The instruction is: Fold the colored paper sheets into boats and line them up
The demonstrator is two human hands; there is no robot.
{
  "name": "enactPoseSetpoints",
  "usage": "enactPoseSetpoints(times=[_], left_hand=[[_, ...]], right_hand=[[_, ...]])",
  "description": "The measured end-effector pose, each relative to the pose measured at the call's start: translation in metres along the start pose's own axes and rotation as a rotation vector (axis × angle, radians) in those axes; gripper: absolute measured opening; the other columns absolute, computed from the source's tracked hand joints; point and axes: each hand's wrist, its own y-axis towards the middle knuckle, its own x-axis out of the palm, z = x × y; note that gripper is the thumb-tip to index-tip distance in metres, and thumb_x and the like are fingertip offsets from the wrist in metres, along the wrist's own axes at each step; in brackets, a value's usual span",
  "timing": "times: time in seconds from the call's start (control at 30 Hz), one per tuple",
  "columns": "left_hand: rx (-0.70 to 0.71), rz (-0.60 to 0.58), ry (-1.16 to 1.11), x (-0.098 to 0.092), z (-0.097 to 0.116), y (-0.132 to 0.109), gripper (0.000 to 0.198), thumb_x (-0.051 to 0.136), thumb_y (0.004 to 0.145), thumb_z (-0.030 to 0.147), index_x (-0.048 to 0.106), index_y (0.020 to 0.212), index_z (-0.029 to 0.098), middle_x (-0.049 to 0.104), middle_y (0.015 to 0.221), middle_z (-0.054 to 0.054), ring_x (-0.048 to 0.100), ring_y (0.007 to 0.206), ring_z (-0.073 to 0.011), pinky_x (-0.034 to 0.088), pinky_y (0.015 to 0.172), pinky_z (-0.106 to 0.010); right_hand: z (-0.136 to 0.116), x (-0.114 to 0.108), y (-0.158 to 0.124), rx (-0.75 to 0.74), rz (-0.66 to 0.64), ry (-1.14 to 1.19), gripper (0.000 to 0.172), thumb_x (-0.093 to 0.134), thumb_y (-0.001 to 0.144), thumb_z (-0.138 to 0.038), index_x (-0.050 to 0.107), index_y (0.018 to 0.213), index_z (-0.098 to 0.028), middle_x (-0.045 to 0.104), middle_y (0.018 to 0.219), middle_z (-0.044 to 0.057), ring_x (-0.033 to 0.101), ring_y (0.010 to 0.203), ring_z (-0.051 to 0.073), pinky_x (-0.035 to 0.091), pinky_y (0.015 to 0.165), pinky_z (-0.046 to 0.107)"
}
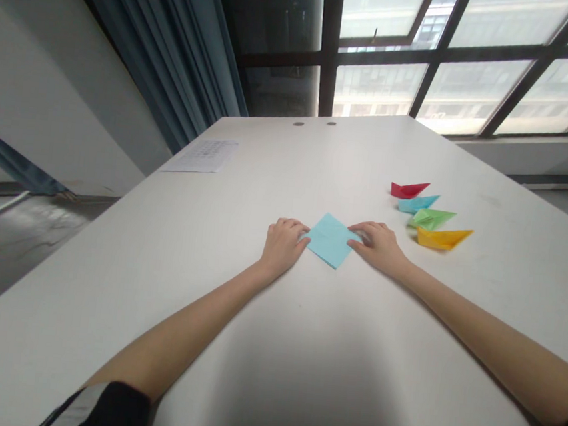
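Observation:
A light blue square of paper lies on the white table in front of me, turned so that its corners point left, right, near and far. At its left corner, my left hand has the thumb and fingers closed about the paper's edge. My right hand holds the opposite corner between thumb and fingers. Both forearms rest low over the table. Just beyond my right hand stand folded paper boats in a row: a yellow boat, a green boat, a blue boat and a red boat.
The white table stretches away toward the windows. A printed sheet lies near its far left edge. Two round holes, a left one and a right one, sit near the far edge. A blue curtain hangs behind.

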Motion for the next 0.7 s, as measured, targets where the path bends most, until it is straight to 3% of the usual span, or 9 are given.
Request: enactPoseSetpoints(times=[0.17,0.3,0.4,0.53,0.7], left_hand=[[0.006,0.018,-0.017,0.002,-0.002,0.000,0.026,0.050,0.082,0.028,0.060,0.104,0.020,0.061,0.105,-0.007,0.046,0.103,-0.0242,0.034,0.085,-0.039],[0.029,0.030,-0.040,0.002,-0.001,0.000,0.024,0.049,0.078,0.018,0.063,0.097,0.021,0.061,0.103,-0.006,0.047,0.102,-0.0230,0.034,0.086,-0.039],[0.060,0.022,-0.058,0.001,0.000,0.000,0.027,0.049,0.073,0.010,0.067,0.087,0.023,0.061,0.103,-0.005,0.046,0.103,-0.0222,0.034,0.087,-0.039],[0.104,0.012,-0.062,0.001,0.001,-0.001,0.032,0.048,0.069,0.006,0.069,0.084,0.025,0.060,0.103,-0.004,0.044,0.104,-0.0220,0.033,0.088,-0.040],[0.112,0.032,-0.016,0.002,0.004,-0.001,0.015,0.053,0.077,0.024,0.068,0.078,0.020,0.061,0.098,-0.007,0.046,0.100,-0.0238,0.034,0.085,-0.040]], right_hand=[[-0.001,-0.002,0.002,0.051,-0.014,0.076,0.018,0.058,0.074,-0.034,0.062,0.088,-0.023,0.060,0.067,0.001,0.054,0.078,0.023,0.040,0.071,0.035],[-0.003,-0.003,0.001,0.024,-0.015,0.111,0.012,0.054,0.074,-0.028,0.062,0.080,-0.022,0.054,0.057,-0.001,0.052,0.069,0.020,0.039,0.066,0.031],[-0.001,-0.002,0.001,0.004,0.000,0.113,0.018,0.050,0.071,-0.018,0.064,0.080,-0.022,0.058,0.061,0.000,0.053,0.071,0.020,0.040,0.068,0.031],[0.001,-0.002,0.000,-0.050,-0.024,0.100,0.029,0.043,0.068,-0.009,0.066,0.080,-0.022,0.066,0.082,0.002,0.055,0.084,0.021,0.039,0.076,0.035],[-0.010,-0.004,-0.003,-0.095,-0.010,0.017,0.016,0.049,0.078,-0.024,0.065,0.080,-0.021,0.067,0.088,0.003,0.053,0.090,0.023,0.036,0.081,0.038]])
